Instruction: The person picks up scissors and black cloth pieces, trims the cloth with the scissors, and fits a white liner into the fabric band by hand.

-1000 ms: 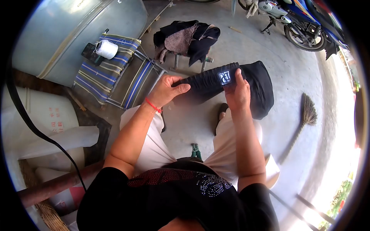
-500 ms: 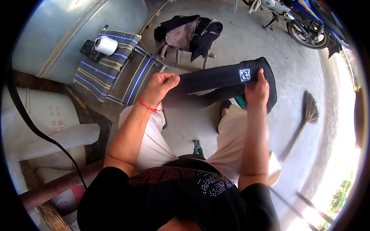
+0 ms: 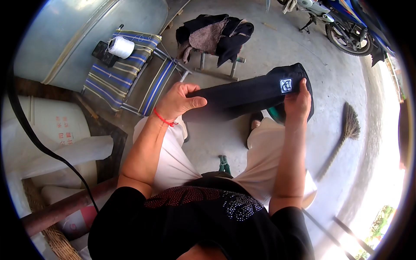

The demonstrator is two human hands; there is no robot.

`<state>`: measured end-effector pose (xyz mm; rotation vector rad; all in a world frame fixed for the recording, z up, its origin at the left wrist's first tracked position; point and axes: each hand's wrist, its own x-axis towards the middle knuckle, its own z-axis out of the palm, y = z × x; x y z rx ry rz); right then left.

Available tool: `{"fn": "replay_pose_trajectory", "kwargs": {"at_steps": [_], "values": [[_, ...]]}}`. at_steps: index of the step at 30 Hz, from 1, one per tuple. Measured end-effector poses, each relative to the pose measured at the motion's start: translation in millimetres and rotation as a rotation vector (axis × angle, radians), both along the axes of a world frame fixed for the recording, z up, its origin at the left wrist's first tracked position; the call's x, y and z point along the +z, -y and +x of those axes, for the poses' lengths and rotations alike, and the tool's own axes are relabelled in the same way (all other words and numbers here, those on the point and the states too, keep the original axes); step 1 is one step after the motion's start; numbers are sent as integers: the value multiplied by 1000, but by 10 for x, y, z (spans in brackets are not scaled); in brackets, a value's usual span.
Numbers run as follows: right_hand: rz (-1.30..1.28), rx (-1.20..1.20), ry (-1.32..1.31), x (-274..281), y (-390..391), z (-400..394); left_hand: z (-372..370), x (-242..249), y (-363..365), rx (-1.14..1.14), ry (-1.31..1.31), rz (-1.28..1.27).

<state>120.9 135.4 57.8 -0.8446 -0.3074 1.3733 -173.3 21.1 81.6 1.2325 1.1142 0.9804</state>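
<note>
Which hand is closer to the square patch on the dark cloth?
Right. The right hand grips the dark cloth right beside the patch; the left hand holds the cloth at its opposite end.

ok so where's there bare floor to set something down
Widest: the grey concrete floor between the held black cloth, the straw broom and the blue motorcycle. Smaller: a patch between the beige trouser legs, beyond the green object. Crowded: the striped fabric chair, bearing a white spool and black box, and the metal-legged stool heaped with dark clothes.
</note>
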Motion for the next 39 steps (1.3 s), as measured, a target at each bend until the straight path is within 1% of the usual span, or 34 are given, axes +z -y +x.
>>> {"fn": "replay_pose_trajectory", "kwargs": {"at_steps": [4, 6, 7, 11, 12, 14, 15, 17, 18, 19, 21, 23, 24, 25, 26, 27, 28, 29, 30, 31, 33, 34, 35, 36, 37, 38, 39], "values": [[1, 9, 23, 6, 12, 49, 0, 79, 51, -11, 62, -55], [-5, 47, 17, -7, 23, 49, -83, 33, 46, -71, 6, 35], [-7, 52, 14, -36, 25, 36, -89, 33, 57, -65, 3, 32], [-12, 125, -48, -66, 58, -76, -43, 86, 67, -87, 129, -16], [-18, 180, -62, -69, 80, -99, -25, 98, 67, -87, 184, -35], [-6, 258, -83, -114, 93, -169, 43, 108, 70, -64, 214, -21], [35, 331, -41, -123, 147, -251, 62, 107, 72, -46, 248, -9], [5, 351, -75, -58, 235, -413, 54, 76, 72, -57, 210, 31], [27, 426, -17, -3, 289, -473, 65, 83, 83, -23, 243, -16], [-73, 538, 107, 36, 289, -480, 75, 100, 86, 11, 275, -62], [-214, 1065, 474, 305, 246, -336, 105, 167, 84, 23, 258, -72], [-130, 877, 1267, 323, 292, -421, 126, 156, 53, 37, 243, -83], [126, 733, 1469, 218, 348, -442, 122, 114, 6, -42, -45, 185], [474, 666, 1245, 158, 399, -526, 140, 79, -9, -122, -332, 447], [741, 672, 1145, 145, 450, -640, 193, 65, 1, -121, -394, 414], [857, 742, 1093, 172, 494, -698, 223, 53, 0, -128, -389, 409], [969, 817, 1028, 199, 537, -755, 246, 46, -6, -92, -471, 460], [933, 969, 1022, 203, 568, -754, 261, 41, -13, -53, -555, 512], [768, 963, 1039, 185, 594, -783, 256, 5, -26, -35, -591, 551], [769, 961, 1040, 182, 591, -769, 286, -3, -32, -36, -591, 552], [451, 1017, 1228, 191, 573, -732, 367, 3, -52, 266, -555, 581], [456, 1010, 1229, 155, 580, -742, 359, 24, -69, 380, -575, 556], [404, 879, 1081, 87, 595, -766, 317, 42, -152, 563, -730, 796], [354, 747, 931, 50, 603, -784, 285, 55, -153, 677, -744, 845], [360, 737, 933, 56, 604, -789, 279, 74, -139, 790, -755, 893], [304, 660, 1004, 64, 607, -794, 357, 100, -80, 686, -749, 790], [245, 583, 1071, 70, 619, -805, 412, -25, -69, 519, -641, 635]]}}
